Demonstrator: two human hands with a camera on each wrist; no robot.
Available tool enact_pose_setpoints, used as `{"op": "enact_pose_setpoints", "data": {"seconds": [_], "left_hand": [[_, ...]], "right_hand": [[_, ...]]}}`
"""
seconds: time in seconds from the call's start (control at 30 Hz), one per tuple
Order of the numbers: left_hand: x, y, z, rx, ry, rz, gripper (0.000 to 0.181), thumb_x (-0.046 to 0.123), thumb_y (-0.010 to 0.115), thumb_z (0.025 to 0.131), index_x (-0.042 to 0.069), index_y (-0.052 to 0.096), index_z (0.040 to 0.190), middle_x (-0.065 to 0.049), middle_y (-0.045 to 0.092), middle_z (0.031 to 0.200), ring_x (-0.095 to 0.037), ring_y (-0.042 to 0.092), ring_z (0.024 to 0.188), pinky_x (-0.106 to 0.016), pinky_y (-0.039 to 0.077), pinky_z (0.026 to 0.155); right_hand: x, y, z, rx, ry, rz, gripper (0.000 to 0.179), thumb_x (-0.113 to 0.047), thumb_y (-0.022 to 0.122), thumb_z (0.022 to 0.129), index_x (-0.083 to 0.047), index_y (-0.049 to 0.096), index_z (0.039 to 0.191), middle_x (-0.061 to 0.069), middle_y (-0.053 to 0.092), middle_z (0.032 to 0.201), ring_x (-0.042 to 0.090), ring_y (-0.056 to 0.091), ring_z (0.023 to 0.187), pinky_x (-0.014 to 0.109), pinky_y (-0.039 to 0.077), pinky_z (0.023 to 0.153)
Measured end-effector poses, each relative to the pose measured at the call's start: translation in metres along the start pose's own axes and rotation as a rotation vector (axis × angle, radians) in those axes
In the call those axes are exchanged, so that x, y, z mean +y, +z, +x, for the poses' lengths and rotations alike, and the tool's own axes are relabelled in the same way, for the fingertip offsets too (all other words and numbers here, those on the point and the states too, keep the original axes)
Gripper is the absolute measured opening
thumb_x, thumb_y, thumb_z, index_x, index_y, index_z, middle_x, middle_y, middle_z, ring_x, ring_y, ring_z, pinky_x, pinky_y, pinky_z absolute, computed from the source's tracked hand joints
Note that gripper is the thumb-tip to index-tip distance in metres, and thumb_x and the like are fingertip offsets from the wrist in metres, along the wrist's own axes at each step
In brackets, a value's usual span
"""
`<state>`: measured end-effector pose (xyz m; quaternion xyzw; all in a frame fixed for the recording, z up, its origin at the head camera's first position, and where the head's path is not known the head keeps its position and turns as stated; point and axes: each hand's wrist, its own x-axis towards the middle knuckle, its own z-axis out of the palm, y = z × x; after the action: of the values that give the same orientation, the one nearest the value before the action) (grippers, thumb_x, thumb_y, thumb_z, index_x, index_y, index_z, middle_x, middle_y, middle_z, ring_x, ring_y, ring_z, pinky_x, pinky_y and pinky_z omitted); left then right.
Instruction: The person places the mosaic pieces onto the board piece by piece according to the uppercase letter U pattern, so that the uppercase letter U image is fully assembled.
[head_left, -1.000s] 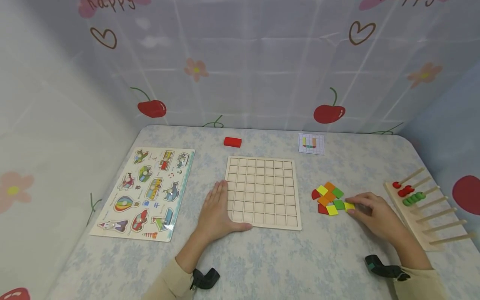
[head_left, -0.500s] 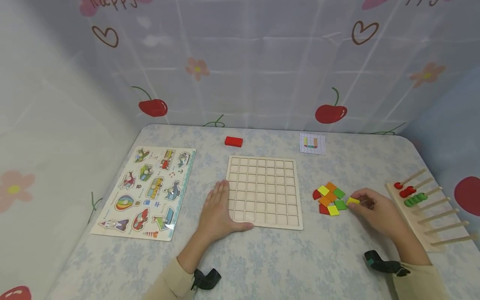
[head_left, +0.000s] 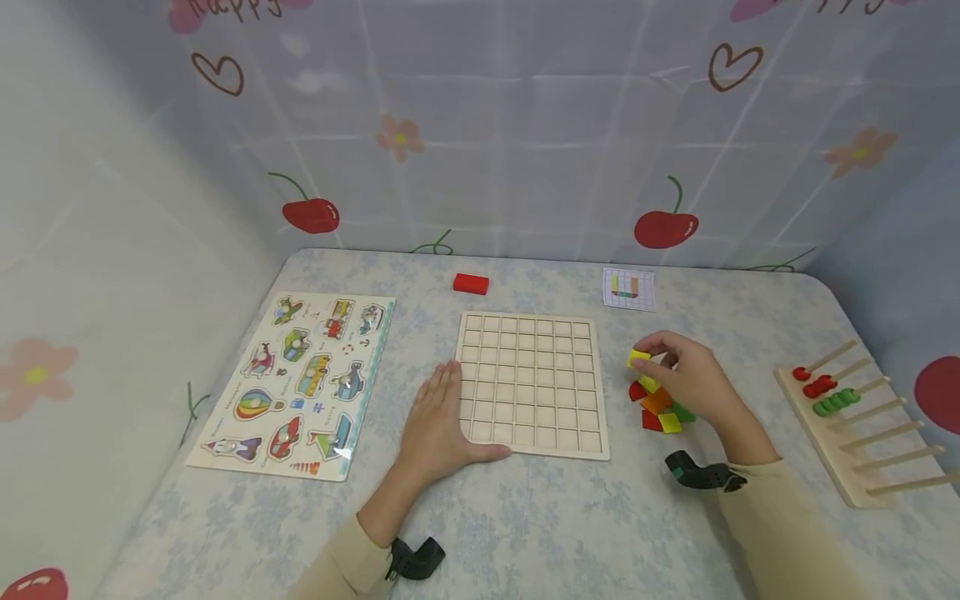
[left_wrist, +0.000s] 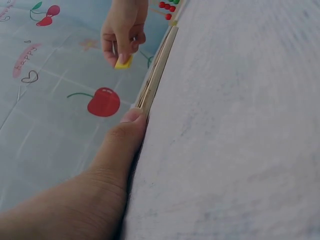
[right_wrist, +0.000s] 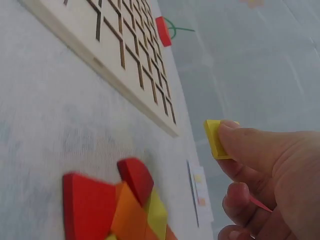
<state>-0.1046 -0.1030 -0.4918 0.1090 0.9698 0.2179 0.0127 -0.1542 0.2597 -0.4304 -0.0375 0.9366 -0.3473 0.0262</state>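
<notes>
My right hand pinches a yellow square tile between thumb and fingertips, raised over the far edge of a tile pile. That pile holds red, orange, yellow and green pieces, among them an orange tile and a red tile; the hand hides part of it in the head view. A wooden grid board lies to the left of the pile, its cells bare. Flat along the board's near left corner rests my left hand, fingers straight at the left side, thumb against the front edge.
A picture puzzle board lies at the left. Behind the grid board are a red block and a small pattern card. A wooden peg rack with red and green beads stands at the right, its pegs slanting outward.
My right hand has lifted the yellow tile from the pile's right side and carried it left and away from me, over the far part of the pile. My left hand stays put.
</notes>
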Motion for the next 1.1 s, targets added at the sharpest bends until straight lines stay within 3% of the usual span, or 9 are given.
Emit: {"op": "enact_pose_setpoints", "data": {"seconds": [0.13,0.5,0.8,1.1], "left_hand": [[0.0,0.0,0.0,0.001,-0.004,0.003,0.146,0.086,0.071,0.057,0.003,0.009,0.159,-0.012,0.014,0.167,-0.025,0.01,0.156,-0.044,0.015,0.126],[0.002,-0.002,0.0,-0.011,-0.023,0.009,0.145,0.087,0.069,0.057,0.003,0.01,0.159,-0.01,0.013,0.168,-0.025,0.008,0.156,-0.044,0.014,0.126],[0.0,0.001,0.001,-0.028,-0.055,0.055,0.148,0.095,0.06,0.055,0.006,0.006,0.16,-0.008,0.01,0.168,-0.022,0.003,0.156,-0.045,0.012,0.126],[-0.001,0.0,0.0,-0.029,-0.043,0.057,0.147,0.096,0.059,0.056,0.007,0.006,0.16,-0.008,0.011,0.168,-0.023,0.004,0.156,-0.044,0.012,0.126]], "right_hand": [[-0.018,0.01,0.018,-0.046,-0.002,0.039,0.025,-0.027,0.069,0.094,-0.013,0.063,0.113,0.013,0.063,0.112,0.026,0.05,0.081,0.026,0.048,0.054],[-0.062,0.05,0.06,-0.11,-0.109,0.116,0.019,-0.024,0.07,0.094,-0.015,0.066,0.111,0.009,0.066,0.108,0.023,0.051,0.075,0.031,0.046,0.062],[-0.096,0.086,0.077,-0.181,-0.12,0.172,0.02,-0.024,0.068,0.095,-0.015,0.066,0.112,0.007,0.066,0.11,0.023,0.057,0.08,0.033,0.049,0.07],[-0.118,0.113,0.085,-0.194,-0.097,0.16,0.02,-0.025,0.068,0.095,-0.016,0.066,0.113,0.006,0.067,0.113,0.024,0.063,0.104,0.039,0.052,0.084]]}}
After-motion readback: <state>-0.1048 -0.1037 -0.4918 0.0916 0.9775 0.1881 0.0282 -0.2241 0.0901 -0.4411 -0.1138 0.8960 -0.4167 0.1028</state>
